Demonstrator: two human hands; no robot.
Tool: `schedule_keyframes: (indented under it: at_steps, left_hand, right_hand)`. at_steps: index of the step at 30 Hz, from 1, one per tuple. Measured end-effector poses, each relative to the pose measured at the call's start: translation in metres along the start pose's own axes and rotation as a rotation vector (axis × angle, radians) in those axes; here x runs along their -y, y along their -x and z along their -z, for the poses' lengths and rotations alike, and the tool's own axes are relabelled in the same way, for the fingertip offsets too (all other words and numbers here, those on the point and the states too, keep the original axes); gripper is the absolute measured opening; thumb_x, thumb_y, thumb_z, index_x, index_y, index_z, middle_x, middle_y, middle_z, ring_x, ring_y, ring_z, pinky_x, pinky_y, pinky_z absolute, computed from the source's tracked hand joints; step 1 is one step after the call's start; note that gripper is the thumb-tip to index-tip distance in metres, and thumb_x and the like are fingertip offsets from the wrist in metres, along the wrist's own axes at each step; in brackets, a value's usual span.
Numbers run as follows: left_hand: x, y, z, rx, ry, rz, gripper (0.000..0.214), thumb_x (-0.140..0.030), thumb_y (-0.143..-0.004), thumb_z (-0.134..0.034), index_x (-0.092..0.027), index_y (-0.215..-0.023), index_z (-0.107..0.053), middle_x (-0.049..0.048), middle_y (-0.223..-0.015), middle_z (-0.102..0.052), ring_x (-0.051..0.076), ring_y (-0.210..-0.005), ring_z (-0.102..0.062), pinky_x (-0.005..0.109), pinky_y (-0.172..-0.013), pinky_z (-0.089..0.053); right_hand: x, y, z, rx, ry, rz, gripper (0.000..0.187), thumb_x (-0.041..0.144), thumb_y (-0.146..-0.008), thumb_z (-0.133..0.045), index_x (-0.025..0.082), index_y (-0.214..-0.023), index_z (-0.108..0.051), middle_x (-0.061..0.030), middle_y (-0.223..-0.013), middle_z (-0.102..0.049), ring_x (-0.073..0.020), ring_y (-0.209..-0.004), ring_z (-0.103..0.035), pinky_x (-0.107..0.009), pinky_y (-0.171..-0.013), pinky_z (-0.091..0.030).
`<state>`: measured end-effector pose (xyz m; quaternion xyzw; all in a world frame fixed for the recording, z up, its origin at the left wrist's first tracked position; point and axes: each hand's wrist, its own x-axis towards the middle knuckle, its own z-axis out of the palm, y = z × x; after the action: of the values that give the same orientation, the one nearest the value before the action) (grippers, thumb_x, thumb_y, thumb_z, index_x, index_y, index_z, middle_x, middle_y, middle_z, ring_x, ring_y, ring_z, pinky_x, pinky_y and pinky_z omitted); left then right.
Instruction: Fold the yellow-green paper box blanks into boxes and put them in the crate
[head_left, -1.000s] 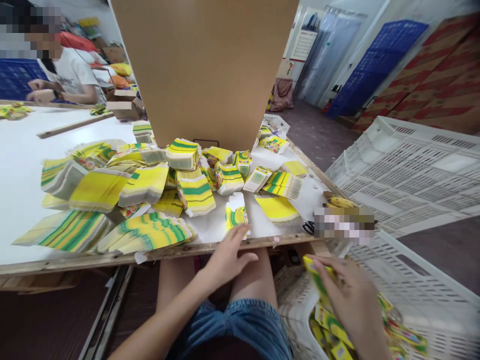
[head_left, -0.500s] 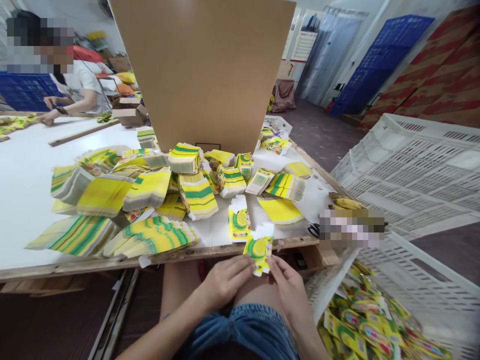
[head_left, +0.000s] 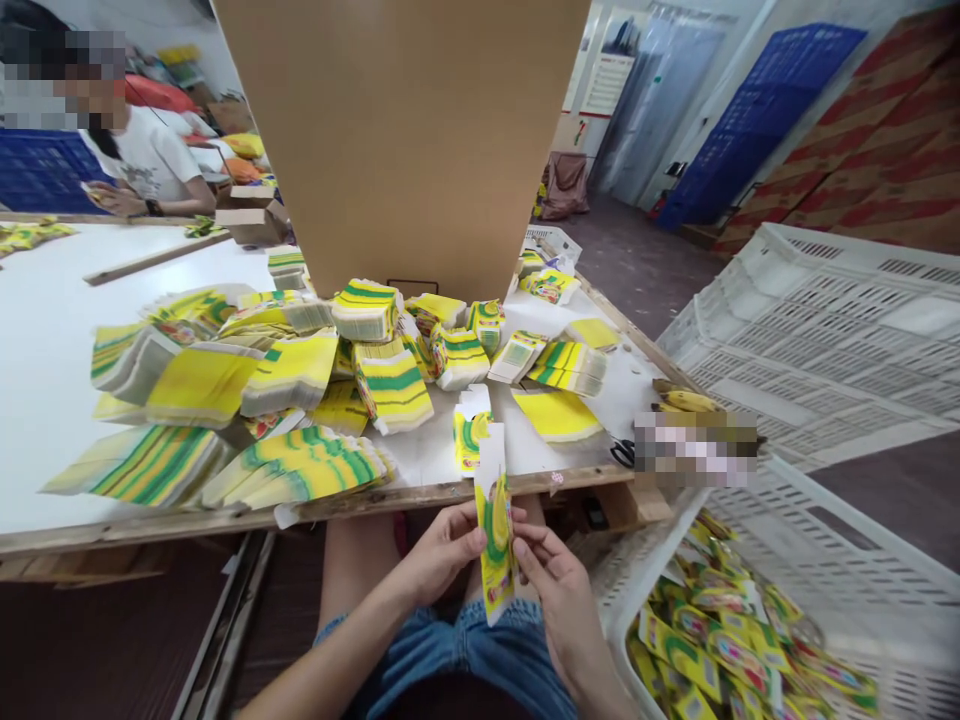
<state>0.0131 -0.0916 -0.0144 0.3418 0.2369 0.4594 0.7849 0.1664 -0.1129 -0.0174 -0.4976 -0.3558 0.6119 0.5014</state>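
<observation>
Open air lies over the lap, where the left hand (head_left: 439,550) and right hand (head_left: 555,590) pinch the flat carton (head_left: 495,545) below the table edge (head_left: 225,520). At twelve o'clock a lone carton (head_left: 469,435) sits just beyond that edge; heaps of yellow-green stacks (head_left: 300,370) crowd ten to eleven, backed by a tall cardboard wall (head_left: 405,140). Bare white tabletop (head_left: 45,320) opens far out at nine. At four the white crate (head_left: 825,560), seemingly half full, blocks low passage

Left hand (head_left: 439,553) and right hand (head_left: 556,592) meet over the lap, fingers pinched, forearms angled inward
</observation>
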Motion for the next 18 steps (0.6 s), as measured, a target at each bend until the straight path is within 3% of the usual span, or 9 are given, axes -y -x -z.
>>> schedule_keyframes:
  at_steps: [4, 7, 11, 13, 16, 18]
  left_hand:
    - [0.007, -0.001, 0.002, -0.179, -0.092, -0.059, 0.043, -0.046, -0.07, -0.077, -0.011, -0.094, -0.071, 0.0124, -0.091, -0.075, 0.028, -0.09, -0.069, 0.034, -0.079, -0.052]
    - [0.013, -0.006, 0.001, -0.279, -0.135, -0.09, 0.037, -0.047, -0.074, -0.072, -0.012, -0.088, -0.068, 0.0091, -0.083, -0.075, 0.024, -0.083, -0.069, 0.03, -0.072, -0.052]
    - [0.015, -0.006, -0.001, -0.32, -0.172, -0.143, 0.035, -0.037, -0.078, -0.071, -0.017, -0.103, -0.057, 0.0068, -0.091, -0.073, 0.021, -0.085, -0.069, 0.028, -0.074, -0.051]
    - [0.013, -0.002, -0.002, -0.33, -0.196, -0.174, 0.047, -0.031, -0.079, -0.072, -0.022, -0.116, -0.045, 0.0068, -0.098, -0.072, 0.021, -0.088, -0.069, 0.029, -0.076, -0.052]
    - [0.007, 0.006, -0.002, -0.242, -0.211, -0.153, 0.06, -0.027, -0.08, -0.07, -0.026, -0.127, -0.033, 0.0092, -0.108, -0.068, 0.021, -0.091, -0.068, 0.032, -0.079, -0.052]
    - [0.002, 0.009, -0.001, -0.147, -0.199, -0.117, 0.064, -0.026, -0.078, -0.072, -0.026, -0.13, -0.034, 0.0091, -0.107, -0.067, 0.022, -0.091, -0.068, 0.032, -0.079, -0.052]
  right_hand:
    - [-0.002, 0.0, 0.0, 0.048, 0.076, -0.01, 0.033, 0.044, -0.073, -0.076, 0.018, -0.092, -0.072, -0.0061, -0.083, -0.074, -0.0222, -0.076, -0.066, -0.033, -0.07, -0.054]
    - [-0.008, 0.0, -0.001, 0.03, 0.113, 0.008, 0.029, 0.044, -0.075, -0.074, 0.017, -0.083, -0.069, -0.0049, -0.077, -0.072, -0.0206, -0.068, -0.065, -0.031, -0.063, -0.053]
    - [-0.011, -0.001, -0.002, -0.062, 0.228, 0.106, 0.026, 0.044, -0.078, -0.07, 0.019, -0.076, -0.063, -0.0029, -0.073, -0.069, -0.0187, -0.066, -0.063, -0.029, -0.062, -0.051]
    - [-0.007, -0.003, -0.002, -0.049, 0.249, 0.166, 0.024, 0.039, -0.079, -0.071, 0.02, -0.089, -0.062, -0.0039, -0.083, -0.07, -0.0201, -0.075, -0.065, -0.03, -0.071, -0.053]
    - [0.005, -0.006, 0.0, 0.06, 0.179, 0.235, 0.049, 0.034, -0.08, -0.071, 0.025, -0.123, -0.05, -0.0078, -0.109, -0.068, -0.0229, -0.097, -0.065, -0.035, -0.086, -0.052]
    - [0.013, -0.008, 0.003, 0.148, 0.137, 0.225, 0.057, 0.034, -0.081, -0.07, 0.027, -0.131, -0.045, -0.009, -0.115, -0.066, -0.0235, -0.102, -0.064, -0.036, -0.088, -0.052]
